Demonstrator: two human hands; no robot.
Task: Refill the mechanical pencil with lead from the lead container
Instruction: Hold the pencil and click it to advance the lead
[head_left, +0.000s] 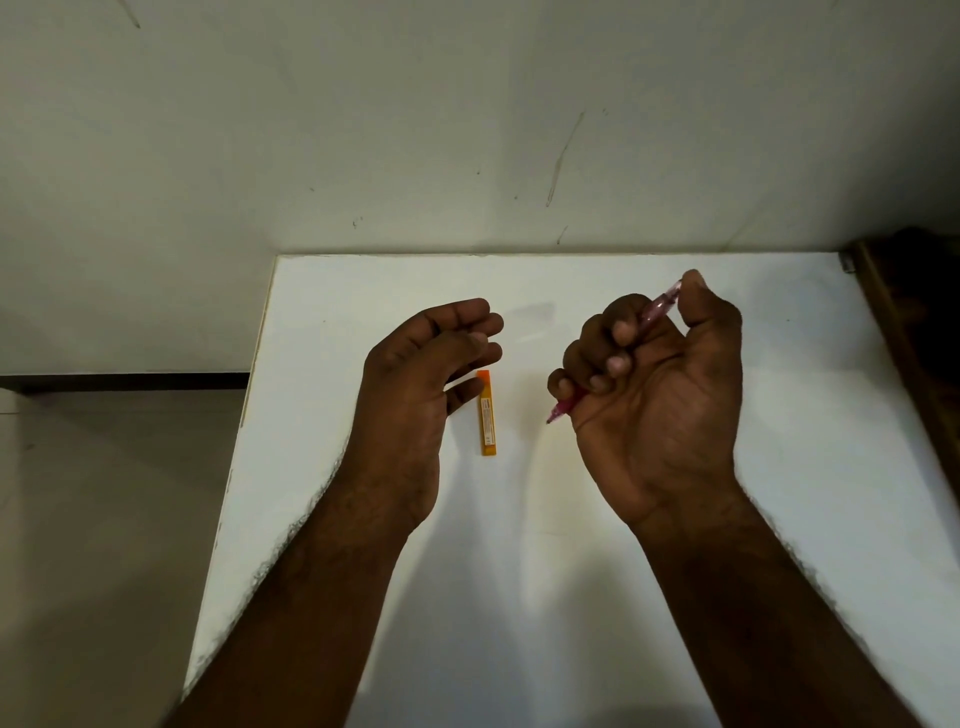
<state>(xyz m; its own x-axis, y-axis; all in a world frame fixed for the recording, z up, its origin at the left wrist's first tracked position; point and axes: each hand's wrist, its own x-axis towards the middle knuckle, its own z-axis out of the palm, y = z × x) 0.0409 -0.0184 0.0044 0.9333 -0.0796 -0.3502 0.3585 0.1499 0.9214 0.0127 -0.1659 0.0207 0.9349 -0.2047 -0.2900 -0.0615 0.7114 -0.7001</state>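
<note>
A slim orange lead container (487, 413) lies flat on the white table (571, 571), its long side running away from me. My left hand (421, 384) hovers just left of it with loosely curled fingers that hold nothing. My right hand (654, 395) grips a pink translucent mechanical pencil (655, 310) in its fist, palm toward me. The pencil's tip (555, 415) pokes out at the lower left of the fist, and my thumb sits on its upper end. Most of the barrel is hidden by my fingers.
The table's left edge (244, 415) drops to a pale floor. A scuffed white wall (467, 130) rises right behind the table's far edge. A dark wooden frame (904, 322) borders the table at the far right.
</note>
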